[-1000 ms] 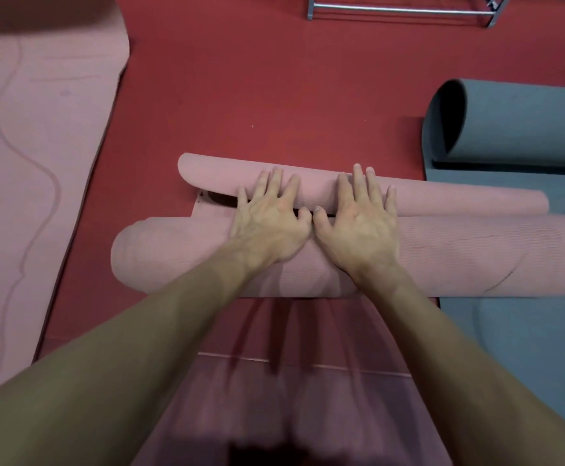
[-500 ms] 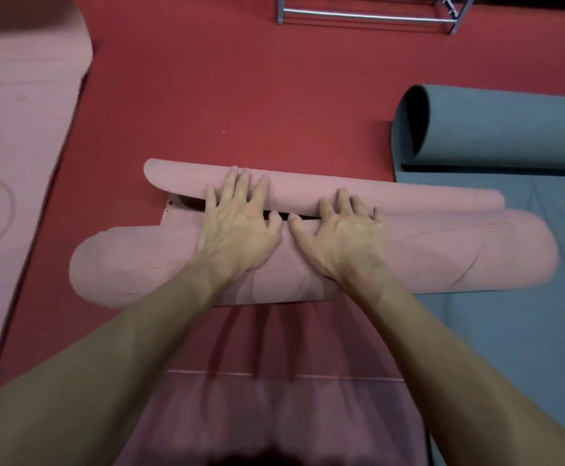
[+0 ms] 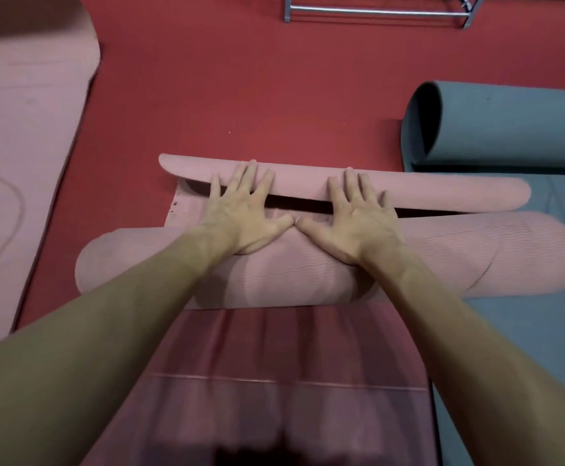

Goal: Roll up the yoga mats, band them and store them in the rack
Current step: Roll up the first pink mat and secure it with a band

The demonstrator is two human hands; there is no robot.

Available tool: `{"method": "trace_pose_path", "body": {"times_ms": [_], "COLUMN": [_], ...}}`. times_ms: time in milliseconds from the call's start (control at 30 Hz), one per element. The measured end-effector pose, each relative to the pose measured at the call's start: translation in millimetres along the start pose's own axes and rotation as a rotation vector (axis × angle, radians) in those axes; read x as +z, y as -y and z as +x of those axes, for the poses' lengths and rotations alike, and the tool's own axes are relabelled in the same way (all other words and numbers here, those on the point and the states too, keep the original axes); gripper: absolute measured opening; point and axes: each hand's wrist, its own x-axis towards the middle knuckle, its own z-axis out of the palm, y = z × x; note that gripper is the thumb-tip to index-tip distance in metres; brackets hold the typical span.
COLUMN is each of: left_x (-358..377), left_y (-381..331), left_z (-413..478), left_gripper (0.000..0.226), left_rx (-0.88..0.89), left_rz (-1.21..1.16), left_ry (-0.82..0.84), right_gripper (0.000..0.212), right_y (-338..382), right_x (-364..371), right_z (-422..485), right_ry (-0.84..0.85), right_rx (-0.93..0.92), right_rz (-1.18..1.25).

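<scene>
A: Position of the mat in work?

B: Pink roll (image 3: 476,257) lies crosswise at mid-floor, its right end over the flat part of the grey-blue mat (image 3: 509,129). Only a short strip is left unrolled. Its loose end (image 3: 442,193) curls back toward the roll, just beyond it.

A: Hands?

B: Both spread flat, holding nothing. Left hand (image 3: 244,216) and right hand (image 3: 358,223) sit side by side on the roll's crown, thumbs nearly touching, fingertips reaching onto the curled end.

A: Why there?

B: My reading: palms at centre keep the roll tight and square, while the fingers flatten the springy end so it tucks under.

A: Surroundings?

B: Red floor (image 3: 240,79). Another pink mat (image 3: 22,146) lies flat along the left edge. The grey-blue mat's far end is curled into a roll at the right. Metal rack (image 3: 375,10) at the far edge, well apart.

A: Bands?

B: None in sight. Banding and storing not yet done
</scene>
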Motion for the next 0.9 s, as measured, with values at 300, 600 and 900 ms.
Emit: {"method": "trace_pose_path", "body": {"times_ms": [300,600,900], "left_x": [7.6,-2.0,1.7], "left_y": [-5.1,3.9,8.4], "left_z": [-14.7,-7.3,4.2], "left_gripper": [0.089,0.071,0.091], "left_rx": [0.000,-0.009,-0.030], "left_rz": [-0.083,-0.067,-0.190], "left_ry": [-0.300,-0.202,-0.126], "right_gripper": [0.077,0.093,0.091], "right_y": [0.1,-3.9,-1.0], "right_x": [20.3,3.6,1.3], "right_z": [-11.1,18.2,24.3], "right_ry": [-0.418,-0.068,-0.264], "right_rx": [-0.059,-0.052,-0.072], "right_rz": [0.006,0.025,0.028]}}
